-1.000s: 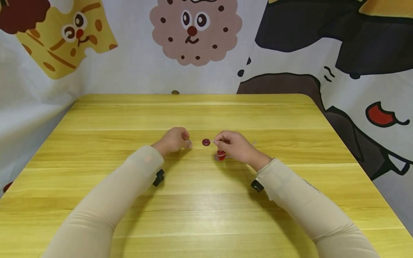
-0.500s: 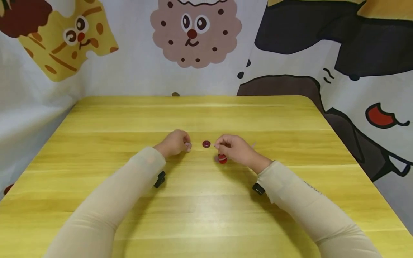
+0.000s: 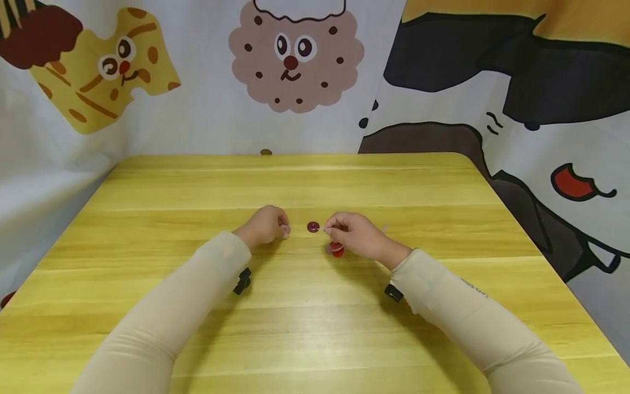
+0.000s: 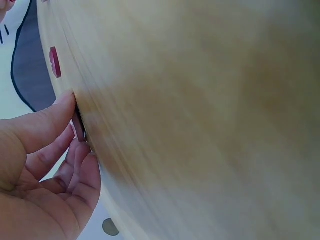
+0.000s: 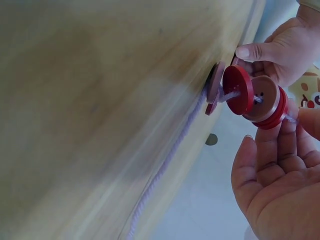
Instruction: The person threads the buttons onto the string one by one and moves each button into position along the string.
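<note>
My left hand [image 3: 266, 225] pinches a pinkish-brown button [image 4: 78, 125] between thumb and fingers, close to the wooden tabletop. A dark red button [image 3: 313, 226] lies flat on the table between both hands. My right hand [image 3: 356, 235] pinches the end of a lilac string [image 5: 167, 160] with thumb and finger. Red and pinkish buttons [image 5: 239, 89] are threaded on this string and hang below the right fingers. At the lower end, some of them touch or nearly touch the table. Past them, the string runs along the tabletop.
The yellow wood-grain table [image 3: 305, 328] reaches back to a hanging white cloth [image 3: 206, 126] with cartoon food prints. A small red thing [image 3: 7, 299] shows past the table's left edge.
The head view has tilted up slightly, so table and hands appear lower. The button in the left fingers shows more than a second ago. Both hands keep about the same place.
</note>
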A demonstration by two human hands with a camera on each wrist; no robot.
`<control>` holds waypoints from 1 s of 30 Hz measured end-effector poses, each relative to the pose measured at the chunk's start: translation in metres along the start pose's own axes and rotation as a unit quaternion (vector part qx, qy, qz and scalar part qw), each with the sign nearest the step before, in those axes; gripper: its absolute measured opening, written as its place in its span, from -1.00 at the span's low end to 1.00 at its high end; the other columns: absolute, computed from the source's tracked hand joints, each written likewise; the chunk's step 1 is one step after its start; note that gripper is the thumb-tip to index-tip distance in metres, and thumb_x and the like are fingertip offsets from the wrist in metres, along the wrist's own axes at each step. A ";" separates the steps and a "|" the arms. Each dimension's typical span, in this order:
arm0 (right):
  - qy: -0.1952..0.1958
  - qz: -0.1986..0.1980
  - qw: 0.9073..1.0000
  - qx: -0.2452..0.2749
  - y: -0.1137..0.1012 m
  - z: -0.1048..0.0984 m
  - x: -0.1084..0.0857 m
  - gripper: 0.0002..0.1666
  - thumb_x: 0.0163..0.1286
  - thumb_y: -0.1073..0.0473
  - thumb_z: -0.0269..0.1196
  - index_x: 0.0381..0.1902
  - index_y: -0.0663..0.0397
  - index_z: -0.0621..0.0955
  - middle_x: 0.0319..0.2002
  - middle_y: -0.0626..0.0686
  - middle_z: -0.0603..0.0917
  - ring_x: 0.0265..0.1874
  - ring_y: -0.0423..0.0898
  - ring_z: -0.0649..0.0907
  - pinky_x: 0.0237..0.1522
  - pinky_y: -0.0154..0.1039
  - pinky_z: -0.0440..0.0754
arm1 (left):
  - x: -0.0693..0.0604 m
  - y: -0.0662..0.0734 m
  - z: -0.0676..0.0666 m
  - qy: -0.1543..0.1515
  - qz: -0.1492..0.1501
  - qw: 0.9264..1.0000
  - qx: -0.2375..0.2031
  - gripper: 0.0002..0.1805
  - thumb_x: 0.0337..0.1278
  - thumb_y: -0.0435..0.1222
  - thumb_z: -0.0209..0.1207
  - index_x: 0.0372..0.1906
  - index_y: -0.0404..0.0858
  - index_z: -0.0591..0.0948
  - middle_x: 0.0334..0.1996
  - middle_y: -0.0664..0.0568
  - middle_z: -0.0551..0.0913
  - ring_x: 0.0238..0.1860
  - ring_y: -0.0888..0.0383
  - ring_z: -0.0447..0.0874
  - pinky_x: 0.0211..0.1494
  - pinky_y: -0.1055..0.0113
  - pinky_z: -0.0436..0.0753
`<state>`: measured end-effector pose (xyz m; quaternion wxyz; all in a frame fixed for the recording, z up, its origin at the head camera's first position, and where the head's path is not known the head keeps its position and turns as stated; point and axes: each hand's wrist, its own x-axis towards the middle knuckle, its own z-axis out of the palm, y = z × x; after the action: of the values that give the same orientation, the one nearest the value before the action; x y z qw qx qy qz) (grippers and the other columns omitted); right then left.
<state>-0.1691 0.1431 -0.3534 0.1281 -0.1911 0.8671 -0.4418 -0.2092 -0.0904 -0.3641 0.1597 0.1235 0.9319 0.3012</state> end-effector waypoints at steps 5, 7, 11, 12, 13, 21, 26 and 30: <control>-0.008 0.010 1.000 0.002 -0.002 0.001 0.000 -0.77 0.48 0.24 0.10 -0.08 0.30 0.58 -0.23 0.20 0.63 -0.38 -0.13 0.56 -0.31 -0.26 0.57 | 0.000 -0.002 0.001 -0.002 0.004 1.000 0.009 -0.88 0.16 -0.42 0.27 -0.25 -0.39 0.60 -0.33 -0.08 0.61 -0.25 0.05 0.50 -0.06 0.22 0.53; -0.009 0.011 1.000 0.002 -0.002 0.002 0.000 -0.77 0.48 0.24 0.09 -0.08 0.30 0.58 -0.23 0.20 0.63 -0.39 -0.12 0.55 -0.32 -0.26 0.57 | -0.001 -0.004 0.002 -0.002 0.007 1.000 0.010 -0.88 0.16 -0.42 0.26 -0.25 -0.40 0.60 -0.33 -0.08 0.61 -0.25 0.06 0.50 -0.08 0.23 0.53; -0.010 0.007 1.000 0.002 -0.001 0.002 0.001 -0.78 0.48 0.22 0.11 -0.10 0.28 0.59 -0.28 0.15 0.63 -0.41 -0.12 0.53 -0.33 -0.25 0.56 | 0.000 -0.005 0.003 0.002 0.013 1.000 0.018 -0.87 0.15 -0.43 0.27 -0.24 -0.41 0.60 -0.31 -0.09 0.63 -0.24 0.05 0.52 -0.06 0.22 0.56; -0.010 0.004 1.000 0.002 0.000 0.002 0.001 -0.78 0.48 0.22 0.11 -0.10 0.28 0.59 -0.29 0.13 0.62 -0.41 -0.12 0.53 -0.33 -0.25 0.56 | 0.000 -0.005 0.003 0.001 0.016 1.000 0.024 -0.87 0.16 -0.43 0.27 -0.23 -0.41 0.60 -0.30 -0.10 0.63 -0.24 0.05 0.53 -0.06 0.22 0.57; -0.011 0.002 1.000 0.002 0.000 0.002 0.001 -0.78 0.48 0.22 0.11 -0.11 0.28 0.58 -0.30 0.12 0.62 -0.42 -0.12 0.53 -0.33 -0.25 0.56 | 0.000 -0.005 0.002 0.002 0.018 0.999 0.033 -0.87 0.16 -0.42 0.27 -0.23 -0.41 0.60 -0.30 -0.10 0.63 -0.23 0.05 0.54 -0.05 0.21 0.57; -0.012 -0.005 1.000 0.000 -0.002 0.001 -0.001 -0.80 0.47 0.24 0.11 -0.12 0.28 0.58 -0.33 0.06 0.60 -0.44 -0.13 0.50 -0.35 -0.25 0.55 | -0.001 0.000 0.001 0.000 0.032 0.997 0.063 -0.90 0.19 -0.41 0.25 -0.24 -0.40 0.62 -0.31 -0.08 0.64 -0.27 0.07 0.54 -0.08 0.22 0.58; -0.010 -0.004 1.000 0.003 -0.003 0.001 0.000 -0.80 0.47 0.23 0.12 -0.13 0.28 0.59 -0.33 0.09 0.61 -0.44 -0.14 0.54 -0.36 -0.24 0.56 | 0.000 0.000 -0.002 -0.001 0.032 0.998 0.046 -0.92 0.19 -0.40 0.25 -0.28 -0.37 0.61 -0.35 -0.06 0.63 -0.31 0.09 0.52 -0.17 0.26 0.56; -0.021 0.007 0.999 0.039 -0.004 0.003 0.002 -0.77 0.48 0.22 0.11 -0.11 0.32 0.57 -0.27 0.23 0.63 -0.35 -0.03 0.69 -0.30 -0.19 0.66 | 0.001 -0.002 -0.002 0.001 0.026 0.999 0.030 -0.91 0.18 -0.39 0.26 -0.29 -0.35 0.60 -0.37 -0.05 0.62 -0.35 0.12 0.51 -0.24 0.30 0.54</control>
<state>-0.1684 0.1377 -0.3521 0.1565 -0.1893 0.8476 -0.4703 -0.2107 -0.0930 -0.3642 0.1474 0.1522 0.9370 0.2776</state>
